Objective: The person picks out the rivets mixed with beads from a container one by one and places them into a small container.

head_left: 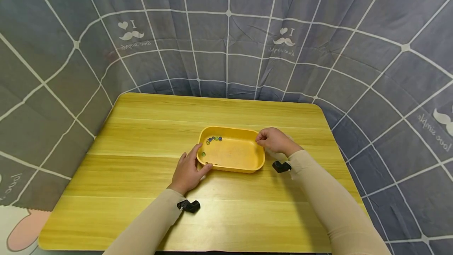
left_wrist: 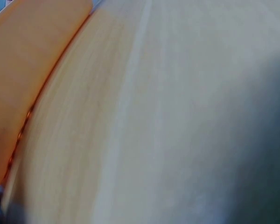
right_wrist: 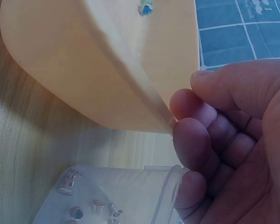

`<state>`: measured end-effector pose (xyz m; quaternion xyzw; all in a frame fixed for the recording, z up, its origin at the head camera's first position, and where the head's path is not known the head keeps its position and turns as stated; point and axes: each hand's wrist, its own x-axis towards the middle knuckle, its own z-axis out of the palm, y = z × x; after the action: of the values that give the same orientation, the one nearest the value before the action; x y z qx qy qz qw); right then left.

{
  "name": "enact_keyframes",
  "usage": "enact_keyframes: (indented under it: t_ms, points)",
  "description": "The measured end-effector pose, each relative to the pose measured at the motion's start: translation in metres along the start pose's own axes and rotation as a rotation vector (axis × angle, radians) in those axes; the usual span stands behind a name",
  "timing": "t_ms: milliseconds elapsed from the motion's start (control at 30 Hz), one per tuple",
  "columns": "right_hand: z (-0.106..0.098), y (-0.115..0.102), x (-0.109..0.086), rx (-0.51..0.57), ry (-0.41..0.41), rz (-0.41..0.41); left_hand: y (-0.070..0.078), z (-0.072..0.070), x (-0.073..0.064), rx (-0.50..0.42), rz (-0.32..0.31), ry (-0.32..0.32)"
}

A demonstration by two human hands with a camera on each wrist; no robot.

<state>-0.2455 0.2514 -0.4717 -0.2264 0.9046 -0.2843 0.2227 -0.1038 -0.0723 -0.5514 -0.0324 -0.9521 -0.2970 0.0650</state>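
Note:
A yellow plastic basin stands on the wooden table. Several glass marbles lie mostly along its far left part. My left hand grips the basin's near left corner, the thumb along the front rim and the fingers at the left side. At the far right corner, my right hand has its fingers curled beside the rim. Thumb and index tips meet in the right wrist view, with nothing visible between them. Below those fingers is a clear plastic container with small metal pins in it.
The wooden table extends all around the basin. A grey-blue checked curtain hangs behind the table and along both sides. The left wrist view shows mostly tabletop, with the basin's outer wall at the left.

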Motion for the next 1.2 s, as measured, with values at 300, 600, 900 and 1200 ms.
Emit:
enact_keyframes:
  t_ms: [300, 600, 900, 1200]
  points:
    - [0.001, -0.002, 0.001, -0.003, 0.006, -0.002, -0.002, -0.001, 0.001, -0.013, 0.001, -0.001]
    - [0.003, -0.003, 0.002, 0.002, 0.007, 0.013, -0.008, 0.0, 0.002, -0.015, 0.01, -0.008]
    - [0.002, -0.006, 0.001, 0.002, 0.034, 0.013, -0.01, -0.001, 0.004, -0.024, 0.018, -0.01]
    - [0.0, -0.004, -0.001, 0.061, 0.041, 0.05, -0.012, -0.001, 0.006, -0.021, 0.03, 0.002]
